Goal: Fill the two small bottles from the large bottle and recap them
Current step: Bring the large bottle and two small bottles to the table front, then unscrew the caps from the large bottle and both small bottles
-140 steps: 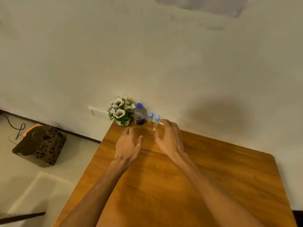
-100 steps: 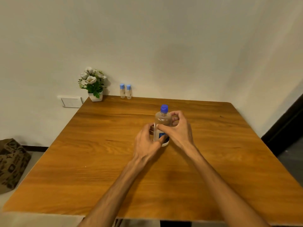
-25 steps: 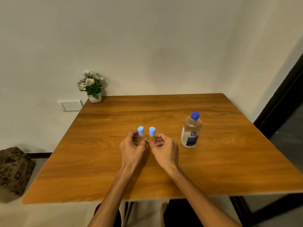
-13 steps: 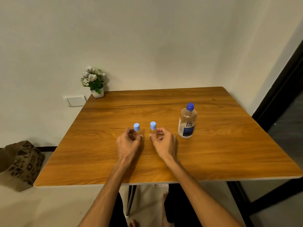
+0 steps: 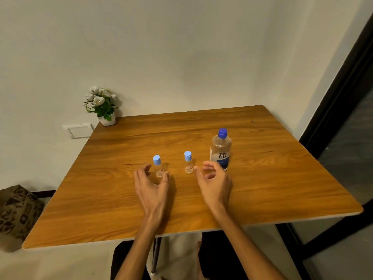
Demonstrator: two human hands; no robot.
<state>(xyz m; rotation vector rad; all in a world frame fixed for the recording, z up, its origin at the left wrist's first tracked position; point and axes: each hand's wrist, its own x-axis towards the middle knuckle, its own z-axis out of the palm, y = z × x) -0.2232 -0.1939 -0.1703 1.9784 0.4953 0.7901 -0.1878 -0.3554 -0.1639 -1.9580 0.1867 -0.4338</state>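
Observation:
Two small clear bottles with light blue caps stand upright in the middle of the wooden table (image 5: 262,178). The left small bottle (image 5: 158,166) sits between the spread fingers of my left hand (image 5: 152,185), which is not closed on it. The right small bottle (image 5: 188,162) stands free, just left of my right hand (image 5: 215,181), whose fingers are apart and empty. The large clear bottle (image 5: 221,150) has a dark blue cap and a blue label. It stands upright behind my right hand.
A small white pot of white flowers (image 5: 103,107) stands at the table's far left corner against the wall. A white wall plate (image 5: 79,130) is below it. A patterned bag (image 5: 17,213) lies on the floor at left. A dark door frame (image 5: 341,102) runs down the right.
Both hands have let go of the small bottles and opened. The two small bottles now stand farther apart. My right hand has drifted right, toward the large bottle.

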